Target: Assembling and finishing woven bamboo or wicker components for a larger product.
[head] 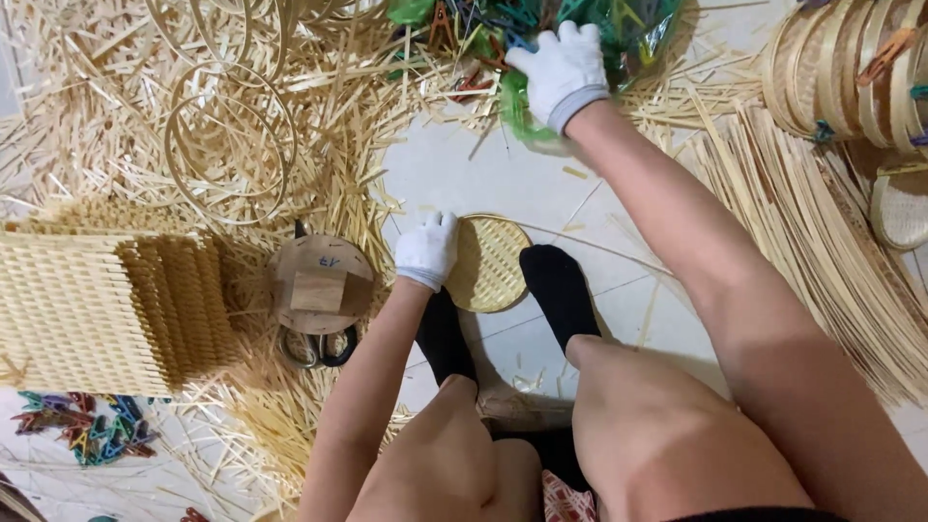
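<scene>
Bamboo disc [488, 263] edge gripped by left hand [427, 249]; right hand [564, 68] closed inside clip bag [619, 39].

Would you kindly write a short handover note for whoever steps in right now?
Left hand: gloved, resting on the edge of the round woven disc on the floor; its grip cannot be made out.
Right hand: gloved, reaching into the green bag of clips up ahead; its grip is hidden.
Feet pin the disc's near side.
Done: disc woven flat.
Left: no rim or clips on it yet. Bamboo hoops lie to the left.
</scene>
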